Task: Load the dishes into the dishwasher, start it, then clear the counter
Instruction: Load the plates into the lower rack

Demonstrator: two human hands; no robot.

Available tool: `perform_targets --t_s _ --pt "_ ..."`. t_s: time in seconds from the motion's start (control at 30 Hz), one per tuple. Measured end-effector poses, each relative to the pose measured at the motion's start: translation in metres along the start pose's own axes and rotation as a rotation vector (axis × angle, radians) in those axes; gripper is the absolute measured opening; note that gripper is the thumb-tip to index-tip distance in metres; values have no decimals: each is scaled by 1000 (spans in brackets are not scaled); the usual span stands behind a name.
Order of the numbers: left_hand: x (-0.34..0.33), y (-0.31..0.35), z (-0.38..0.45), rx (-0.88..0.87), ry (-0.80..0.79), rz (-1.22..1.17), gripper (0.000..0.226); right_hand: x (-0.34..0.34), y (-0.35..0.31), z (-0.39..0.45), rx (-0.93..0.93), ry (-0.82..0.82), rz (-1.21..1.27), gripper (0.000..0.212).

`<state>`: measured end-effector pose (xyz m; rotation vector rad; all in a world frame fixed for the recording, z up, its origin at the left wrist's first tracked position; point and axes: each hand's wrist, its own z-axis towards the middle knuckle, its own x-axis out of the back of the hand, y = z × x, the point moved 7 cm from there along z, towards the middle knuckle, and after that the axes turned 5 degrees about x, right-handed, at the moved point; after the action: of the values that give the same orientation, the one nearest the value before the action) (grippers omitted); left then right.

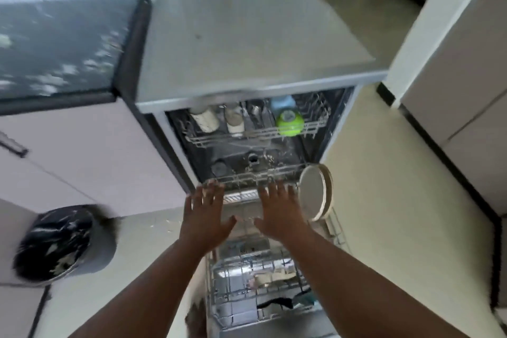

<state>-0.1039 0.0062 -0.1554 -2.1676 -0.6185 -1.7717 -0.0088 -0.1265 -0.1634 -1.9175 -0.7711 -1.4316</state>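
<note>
The dishwasher (255,44) stands open between a dark speckled table (60,46) on its left and a pale floor (384,186) on its right, its door folded down toward the camera. Its lower rack (247,277) is pulled out over the door, and both hands reach over the rack's far end. The left hand (204,217) is spread flat, fingers straight and apart, fingertips near the rack's far wire edge; it holds nothing. The right hand (279,212) is spread the same way, palm down, fingers straight, also holding nothing; motion blur hides whether either hand touches the wires. Just right of the right hand, two pale round plates (315,192) stand on edge at the rack's right side, one close behind the other. Nearer the camera, the rack holds some dark and teal items too blurred to name. Inside the machine, the upper rack (255,132) carries a bright green bowl (289,122) at the right, a light blue item (282,103) just behind it, and two pale cups or glasses (219,118) at the left. On the floor at the left stands a round bin (63,244) lined with a black bag.
</note>
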Motion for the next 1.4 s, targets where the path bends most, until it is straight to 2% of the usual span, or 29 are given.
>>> perform_targets --t_s 0.23,0.37,0.47,0.57,0.67,0.87,1.0,1.07,1.13,1.2,1.27,1.33,1.4 --pt "96 -83 -91 221 119 58 104 112 -131 -24 325 102 -135 87" --pt "139 -139 -144 313 203 21 105 152 -207 -42 408 162 -176 89" --pt "164 -192 -189 382 250 16 114 166 -272 -56 445 211 -203 88" --pt "179 -255 -246 465 287 11 108 169 -345 -75 459 245 -173 88" --pt "192 -320 -314 573 319 29 92 173 -427 -100 522 275 -136 89" --pt "220 -419 -402 742 396 40 89 207 -557 -136 662 391 -96 88" --pt "238 -454 -415 747 502 15 88 228 -595 -135 700 456 -129 87" --pt "246 -467 -411 734 572 22 102 235 -606 -125 691 460 -128 87" --pt "244 -482 -398 742 562 7 117 236 -616 -108 671 445 -128 87" --pt "245 -491 -382 765 561 -3 123 233 -623 -90 660 422 -134 88" --pt "247 -503 -364 774 625 -10 121 223 -629 -58 632 395 -112 91" --pt "238 -520 -336 733 483 -115 114 214 -637 -20 620 436 -33 92" --pt "230 -545 -296 658 499 -147 99 207 -650 25 643 434 5 92"
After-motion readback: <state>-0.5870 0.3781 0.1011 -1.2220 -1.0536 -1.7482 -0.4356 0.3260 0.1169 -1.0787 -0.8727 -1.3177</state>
